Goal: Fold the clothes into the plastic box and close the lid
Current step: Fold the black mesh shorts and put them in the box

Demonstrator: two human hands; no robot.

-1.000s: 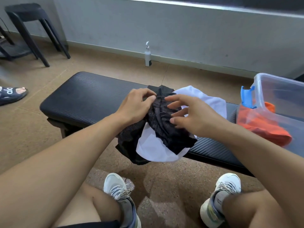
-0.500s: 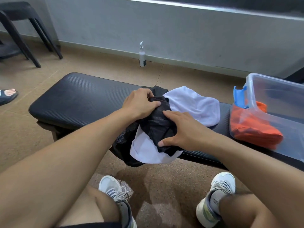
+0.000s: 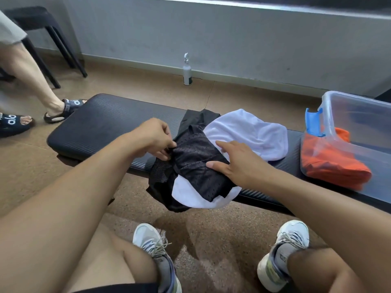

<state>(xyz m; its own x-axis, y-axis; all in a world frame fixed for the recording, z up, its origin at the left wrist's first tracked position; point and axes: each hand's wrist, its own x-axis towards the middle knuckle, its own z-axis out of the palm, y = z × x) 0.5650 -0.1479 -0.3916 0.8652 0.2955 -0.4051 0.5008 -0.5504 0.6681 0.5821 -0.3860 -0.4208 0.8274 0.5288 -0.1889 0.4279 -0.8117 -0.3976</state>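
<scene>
Left hand [image 3: 155,139] pinching black mesh garment [image 3: 197,166], right hand [image 3: 239,163] pressing it, bench [image 3: 101,125]

Perforated mesh black garment [image 3: 198,166], matt

Setting, as I read it from head view: gym or fitness changing area, indoors. Evidence logged:
- long black padded bench [image 3: 110,121], ribbed vinyl top, workout type
- speckled brown floor [image 3: 211,240], rubber or cork look, laid in large tiles
- plain grey wall [image 3: 232,39] with pale skirting
- black plastic stool [image 3: 38,24] at far left
- white pump bottle [image 3: 187,70] standing on floor against wall
- second person's legs in slide sandals [image 3: 63,108] beside bench end
</scene>
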